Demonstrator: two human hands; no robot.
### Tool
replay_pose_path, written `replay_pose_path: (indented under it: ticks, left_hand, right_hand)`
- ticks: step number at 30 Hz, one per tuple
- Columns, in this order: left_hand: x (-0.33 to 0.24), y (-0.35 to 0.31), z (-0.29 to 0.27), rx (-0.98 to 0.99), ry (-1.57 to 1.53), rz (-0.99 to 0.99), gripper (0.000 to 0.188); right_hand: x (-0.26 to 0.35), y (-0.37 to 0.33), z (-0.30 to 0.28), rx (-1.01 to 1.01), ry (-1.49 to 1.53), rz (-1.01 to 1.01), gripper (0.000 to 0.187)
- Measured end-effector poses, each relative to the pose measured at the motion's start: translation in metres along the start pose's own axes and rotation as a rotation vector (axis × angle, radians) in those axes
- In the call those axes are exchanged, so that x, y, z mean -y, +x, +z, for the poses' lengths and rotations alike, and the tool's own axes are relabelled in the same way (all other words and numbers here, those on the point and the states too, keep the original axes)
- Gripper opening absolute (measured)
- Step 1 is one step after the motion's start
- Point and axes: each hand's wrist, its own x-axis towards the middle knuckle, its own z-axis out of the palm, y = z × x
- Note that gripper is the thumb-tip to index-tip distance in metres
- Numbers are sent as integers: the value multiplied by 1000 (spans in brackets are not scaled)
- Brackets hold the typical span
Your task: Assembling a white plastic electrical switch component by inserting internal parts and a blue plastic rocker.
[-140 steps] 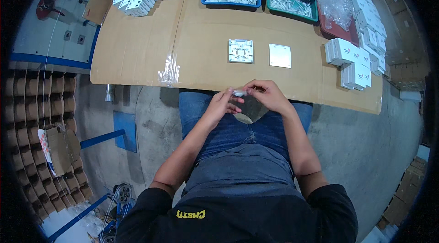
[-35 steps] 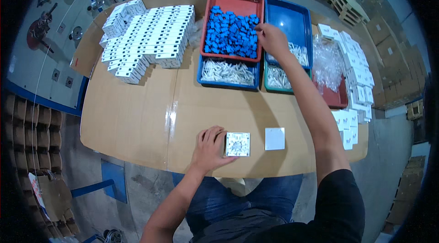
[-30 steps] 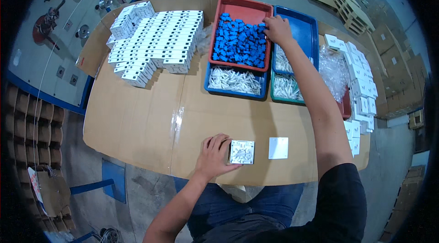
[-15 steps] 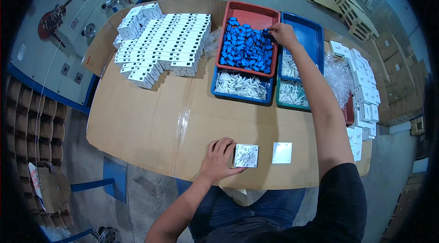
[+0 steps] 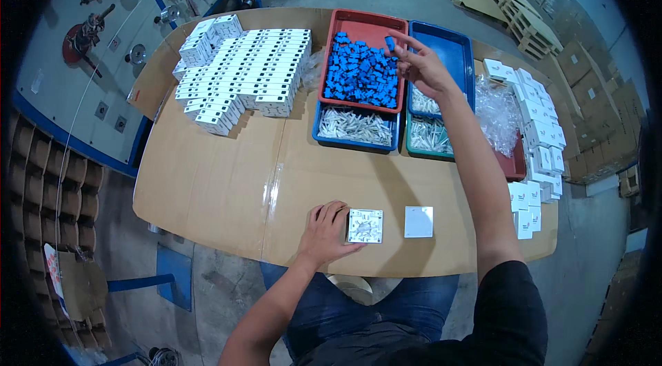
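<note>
My left hand [image 5: 324,235] rests on the cardboard, its fingers and thumb curled about the left side of a small square white box [image 5: 365,226]. The box is open at the top, with pale pieces inside that are too small to name. My right hand [image 5: 425,71] is raised over the right edge of a red tray [image 5: 369,24]. Between its fingertips is a small blue piece [image 5: 390,43]. Many similar blue pieces [image 5: 362,76] lie heaped in that tray. A flat white square [image 5: 418,222] lies to the right of the open box.
Blue trays [image 5: 441,45] and a green tray [image 5: 429,154] hold white and pale parts. White boxes [image 5: 241,66] stand stacked at the far left, more white boxes [image 5: 541,125] at the right. Clear plastic wrap [image 5: 496,114] lies between trays and boxes. A cardboard sheet [image 5: 207,187] covers the table.
My right hand has lifted from the heap of blue pieces, with a blue piece now visible at its fingertips. The left hand stays at the box. The whole view has shifted slightly.
</note>
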Motion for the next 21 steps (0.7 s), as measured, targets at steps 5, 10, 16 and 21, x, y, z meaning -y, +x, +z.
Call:
replay_pose_path:
  ticks: [5, 10, 16, 21]
  left_hand:
    - [-5, -1, 1, -19, 2, 8, 84]
    - [-8, -4, 4, -36, 22, 10, 86]
    - [-8, -6, 7, -27, 51, -21, 88]
    - [-5, -7, 10, -47, 41, -18, 90]
  right_hand:
    - [3, -76, 29, 126, 236, -51, 50]
    - [-8, -134, 43, 143, 422, -47, 48]
    - [-37, -183, 59, 252, 748, -74, 49]
    - [-57, -202, 76, 326, 1065, -43, 51]
